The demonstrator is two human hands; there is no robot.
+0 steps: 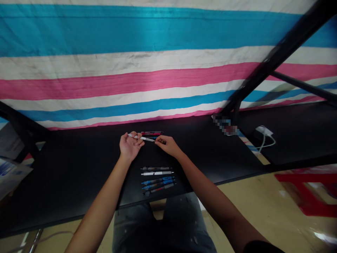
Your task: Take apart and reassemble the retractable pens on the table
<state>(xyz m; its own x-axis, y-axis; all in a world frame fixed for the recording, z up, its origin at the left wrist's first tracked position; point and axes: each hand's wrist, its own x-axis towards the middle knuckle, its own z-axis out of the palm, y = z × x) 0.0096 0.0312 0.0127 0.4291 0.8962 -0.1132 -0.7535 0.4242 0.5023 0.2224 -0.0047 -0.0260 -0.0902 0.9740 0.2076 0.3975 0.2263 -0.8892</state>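
A slim white pen (145, 138) slants across the fingers of my left hand (129, 148), which is turned palm up and holds it. At the pen's right end, my right hand (170, 145) pinches the tip between thumb and fingers. Just behind the hands lie a red pen (155, 134) and a dark one, partly hidden. Closer to me, several pens lie side by side on the black table (86, 168): a dark clear pen (156, 168), a white pen (158, 173), blue pens (158, 181) and a grey pen with a red part (159, 189).
A striped sheet (147, 84) hangs behind the table. Black frame bars (263, 70) slant at the right. A white plug with a cable (264, 131) sits on the right-hand table, and a blurred item (225, 124) lies by the bar. A red stool (310, 207) is on the floor.
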